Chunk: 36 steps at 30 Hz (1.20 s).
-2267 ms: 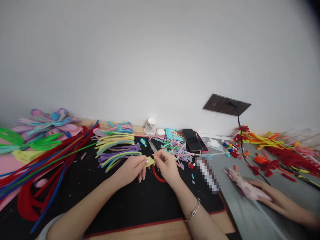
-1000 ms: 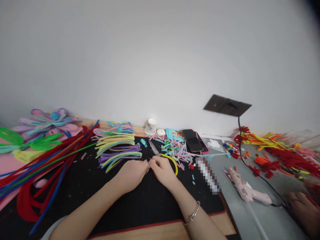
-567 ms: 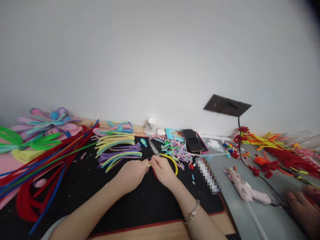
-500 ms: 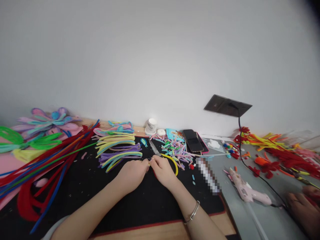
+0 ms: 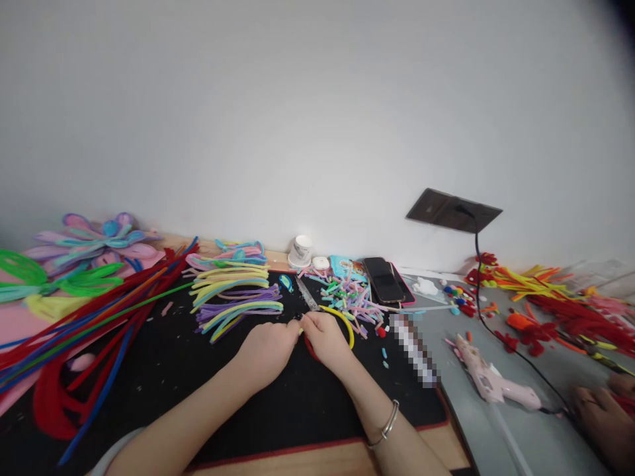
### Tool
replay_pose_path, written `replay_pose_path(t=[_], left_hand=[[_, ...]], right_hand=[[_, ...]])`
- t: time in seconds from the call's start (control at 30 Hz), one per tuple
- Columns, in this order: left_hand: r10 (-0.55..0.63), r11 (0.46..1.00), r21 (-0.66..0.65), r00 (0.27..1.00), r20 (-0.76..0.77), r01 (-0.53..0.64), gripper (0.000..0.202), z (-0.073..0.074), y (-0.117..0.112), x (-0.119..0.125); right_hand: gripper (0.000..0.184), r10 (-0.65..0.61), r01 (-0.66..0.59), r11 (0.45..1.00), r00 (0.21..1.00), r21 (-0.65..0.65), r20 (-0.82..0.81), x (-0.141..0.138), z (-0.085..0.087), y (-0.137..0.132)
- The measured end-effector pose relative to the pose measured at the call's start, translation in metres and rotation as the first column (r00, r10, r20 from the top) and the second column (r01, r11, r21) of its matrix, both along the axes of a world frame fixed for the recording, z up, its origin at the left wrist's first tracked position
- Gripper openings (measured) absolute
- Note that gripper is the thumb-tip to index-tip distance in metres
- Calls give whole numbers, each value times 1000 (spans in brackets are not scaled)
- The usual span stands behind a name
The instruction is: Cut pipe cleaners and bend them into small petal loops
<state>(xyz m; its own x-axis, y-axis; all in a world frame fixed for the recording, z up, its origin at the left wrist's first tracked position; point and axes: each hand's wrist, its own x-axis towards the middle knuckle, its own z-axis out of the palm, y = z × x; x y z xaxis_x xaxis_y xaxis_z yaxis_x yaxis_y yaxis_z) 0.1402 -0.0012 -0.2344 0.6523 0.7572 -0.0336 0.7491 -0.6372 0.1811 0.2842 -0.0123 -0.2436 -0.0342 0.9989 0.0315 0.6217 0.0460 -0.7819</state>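
My left hand point(image 5: 270, 347) and my right hand point(image 5: 325, 336) meet over the black mat, their fingertips pinched together. Between them a tiny bit of yellow pipe cleaner point(image 5: 300, 330) shows; the fingers hide the rest. Scissors point(image 5: 351, 332) with yellow and red handles lie partly under my right hand, blades pointing away. To the left of the blades is a bundle of cut pipe cleaners point(image 5: 233, 284) in yellow, blue and purple. A heap of short pastel pieces point(image 5: 347, 291) lies just beyond my right hand.
Long red and blue pipe cleaners point(image 5: 119, 330) and a pastel flower point(image 5: 99, 238) occupy the left. Behind stand a paper cup point(image 5: 300, 251) and phones point(image 5: 383, 279). A pink glue gun point(image 5: 491, 380) with a cord lies right, near another person's hand point(image 5: 602, 413).
Both hands stay together in nearly the same place; my left hand has shifted slightly right and down, its fingers turned a little. The scissors and bundles have not moved.
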Motion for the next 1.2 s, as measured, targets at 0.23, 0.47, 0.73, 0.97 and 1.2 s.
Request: replay_pose_path(t=[0.23, 0.47, 0.73, 0.97, 1.2], left_hand=[[-197, 945, -207, 946, 258, 253, 22, 4, 9, -15], [-100, 992, -67, 988, 115, 108, 24, 1, 7, -9], [-130, 962, -189, 939, 318, 197, 23, 0, 10, -13], [240, 614, -652, 683, 690, 444, 37, 4, 6, -14], [578, 73, -678, 523, 627, 732, 36, -1, 2, -7]], right_hand=[[41, 137, -199, 966, 936, -166, -325, 6, 0, 0], [37, -6, -107, 960, 916, -260, -401, 3, 3, -2], [28, 34, -103, 977, 941, -189, -338, 3, -1, -3], [34, 131, -186, 981, 854, -61, -503, 2, 10, -9], [36, 152, -100, 964, 968, 245, -201, -5, 29, -22]])
